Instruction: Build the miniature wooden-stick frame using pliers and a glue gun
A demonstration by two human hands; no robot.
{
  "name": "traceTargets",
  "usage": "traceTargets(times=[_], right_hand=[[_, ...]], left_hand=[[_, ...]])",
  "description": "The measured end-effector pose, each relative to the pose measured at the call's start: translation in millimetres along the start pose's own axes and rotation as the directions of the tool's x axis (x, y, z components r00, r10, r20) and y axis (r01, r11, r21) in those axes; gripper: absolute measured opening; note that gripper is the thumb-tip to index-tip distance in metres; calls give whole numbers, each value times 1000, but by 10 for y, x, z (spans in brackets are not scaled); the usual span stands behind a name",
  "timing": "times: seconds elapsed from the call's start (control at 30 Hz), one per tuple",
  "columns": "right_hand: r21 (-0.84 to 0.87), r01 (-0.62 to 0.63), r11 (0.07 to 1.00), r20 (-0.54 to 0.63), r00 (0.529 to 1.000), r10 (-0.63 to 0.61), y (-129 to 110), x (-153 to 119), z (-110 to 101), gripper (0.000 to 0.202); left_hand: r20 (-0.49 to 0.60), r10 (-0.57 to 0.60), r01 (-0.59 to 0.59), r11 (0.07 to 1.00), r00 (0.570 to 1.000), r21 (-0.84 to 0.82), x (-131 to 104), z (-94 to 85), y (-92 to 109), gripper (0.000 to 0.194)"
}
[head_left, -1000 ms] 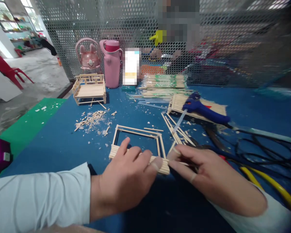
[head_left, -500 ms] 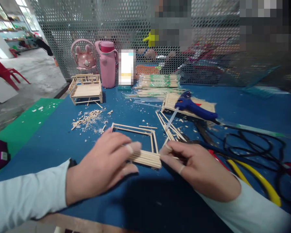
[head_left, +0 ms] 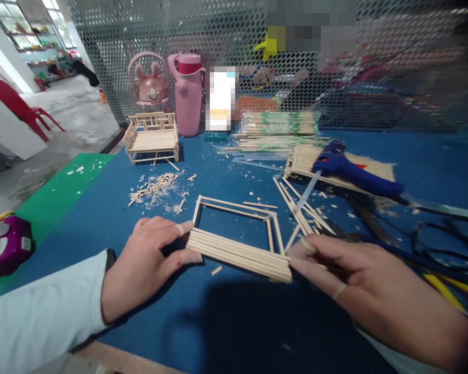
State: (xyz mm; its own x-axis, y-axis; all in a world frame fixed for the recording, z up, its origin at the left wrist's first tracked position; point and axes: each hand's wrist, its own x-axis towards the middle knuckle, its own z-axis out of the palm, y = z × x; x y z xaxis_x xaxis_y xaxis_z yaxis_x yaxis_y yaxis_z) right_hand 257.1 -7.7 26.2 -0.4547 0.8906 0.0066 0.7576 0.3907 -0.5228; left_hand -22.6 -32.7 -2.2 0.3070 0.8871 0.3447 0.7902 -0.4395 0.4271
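On the blue tabletop lies a small rectangular frame of thin wooden sticks, its near side covered by several sticks laid side by side. My left hand pinches the left end of that stick row between thumb and fingers. At the right end, my right hand has thumb and forefinger closed on the frame's near corner. Both hands wear pale covers on some fingertips. A short stick offcut rests in front of the frame. Loose sticks lie just beyond my right hand.
A blue glue gun rests on a stick panel at the right, near black cables and yellow-handled pliers. Behind stand a miniature stick bench, a pink bottle and bundled sticks. Offcuts lie scattered at left.
My left hand has moved left from over the stick row to its left end, uncovering the row. The short offcut in front now shows. The whole view has shifted.
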Motion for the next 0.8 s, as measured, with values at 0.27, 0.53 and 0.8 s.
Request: traceTargets(times=[0.27,0.53,0.8], right_hand=[[-56,131,990,-21,991,-133,23,4,-21,29],[-60,137,989,-138,980,-144,-84,-57,10,20],[-18,79,997,-179,981,-81,-79,-81,52,19]], left_hand=[[-5,47,-47,997,999,68,-26,3,2,27],[-8,191,-178,926,982,333,-42,-31,53,26],[12,183,-178,932,983,316,-31,-42,89,31]])
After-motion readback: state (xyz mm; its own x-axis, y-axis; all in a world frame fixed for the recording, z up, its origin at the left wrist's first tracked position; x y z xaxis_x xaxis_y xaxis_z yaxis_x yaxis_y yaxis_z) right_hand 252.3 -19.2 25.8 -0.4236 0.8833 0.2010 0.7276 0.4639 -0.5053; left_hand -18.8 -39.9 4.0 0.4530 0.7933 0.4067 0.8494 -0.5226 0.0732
